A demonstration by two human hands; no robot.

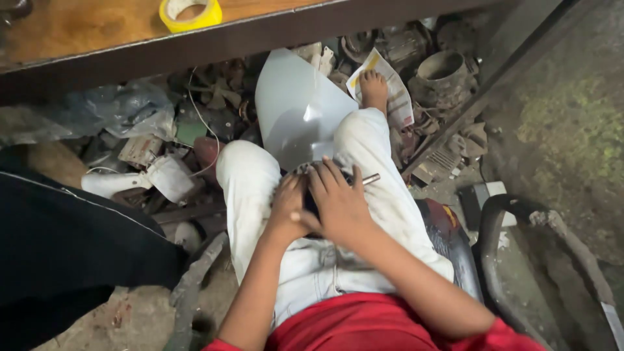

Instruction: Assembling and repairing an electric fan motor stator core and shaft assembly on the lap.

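- Dark round metal part point(311, 195), with a thin shaft point(370, 179) sticking out to the right, rests on the person's lap between both hands, in the middle of the view.
- Left hand point(288, 209) curls its fingers point(290, 188) around the part's left side; right hand point(339, 205) lies over the top with fingers point(325, 174) closed down on it. Most of the part is hidden under them.
- Lap is a soft, sloped seat: the part could roll off the thighs into the scrap heap point(416, 71) on the far floor if either grip loosens.
- Bare foot point(374, 88) rests among rough metal scrap; a dropped part or a shifted leg could hurt it.
- The pale curved sheet point(296, 104) between the knees has a thin edge near the legs, so a slip may bring a cut.
- Yellow tape roll point(190, 14) sits at the near edge of the far wooden surface point(78, 29); a knock could send it down.
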